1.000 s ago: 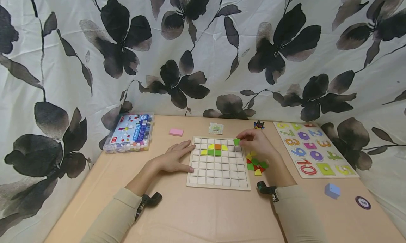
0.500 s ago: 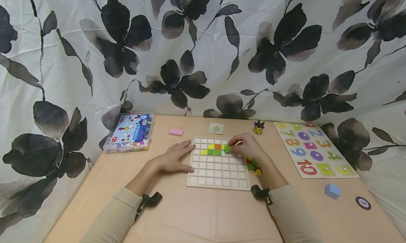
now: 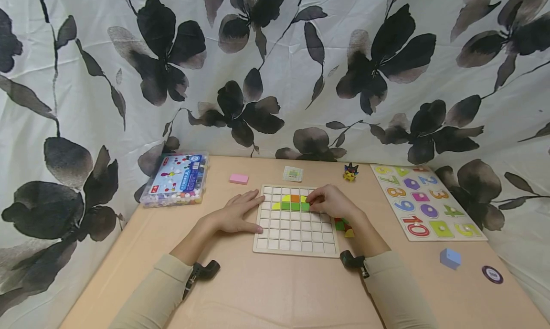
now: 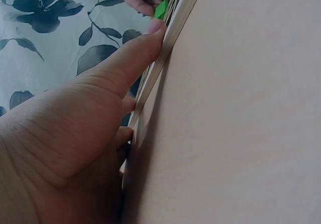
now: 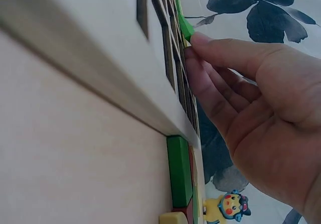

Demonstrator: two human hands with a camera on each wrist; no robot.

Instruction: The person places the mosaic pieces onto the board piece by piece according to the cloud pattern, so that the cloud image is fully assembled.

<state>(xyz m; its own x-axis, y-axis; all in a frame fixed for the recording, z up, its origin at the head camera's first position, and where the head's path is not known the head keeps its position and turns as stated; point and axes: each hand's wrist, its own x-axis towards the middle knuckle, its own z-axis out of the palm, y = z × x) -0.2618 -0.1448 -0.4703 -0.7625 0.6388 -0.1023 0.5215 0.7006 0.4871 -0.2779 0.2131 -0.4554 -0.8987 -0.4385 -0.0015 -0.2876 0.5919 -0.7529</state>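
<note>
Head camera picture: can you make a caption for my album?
Left hand touching the gridded wooden board, right hand on a green tile.

Table (image 3: 275, 291): pale tan, smooth top. Far left, clear plastic box (image 3: 175, 180), printed label on lid, small coloured bits inside. Right of it, pink block (image 3: 238, 179). Small square card (image 3: 293, 174) near far edge. Mid-table, pale grid board (image 3: 296, 243), flat. Against its right side, loose green, red and yellow pieces (image 3: 339, 225), partly hidden. Small yellow figurine (image 3: 350, 172) farther back, upright. Right side: number board (image 3: 410, 214), flat; nearer, blue block (image 3: 450, 258); beside that, dark-rimmed round disc (image 3: 491, 274).
</note>
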